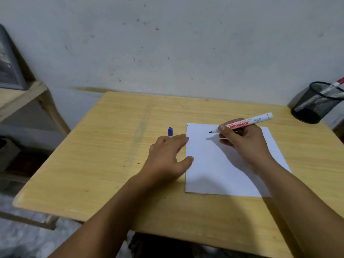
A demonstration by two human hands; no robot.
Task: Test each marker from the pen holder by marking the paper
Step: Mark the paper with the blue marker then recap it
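Note:
A white sheet of paper [214, 170] lies on the wooden table [104, 164], right of centre. My right hand [243, 144] grips an uncapped white marker [260, 119] with red lettering; its dark tip hovers just above the paper's upper part. My left hand [167, 157] rests flat with fingers spread, fingertips and thumb touching the paper's left edge. A blue cap [170, 131] stands on the table just beyond my left fingers. A black mesh pen holder [316, 103] with more markers stands at the far right corner.
A marked grey wall runs behind the table. A wooden shelf frame [28, 97] holding a grey object stands to the left. The table's left half is bare wood.

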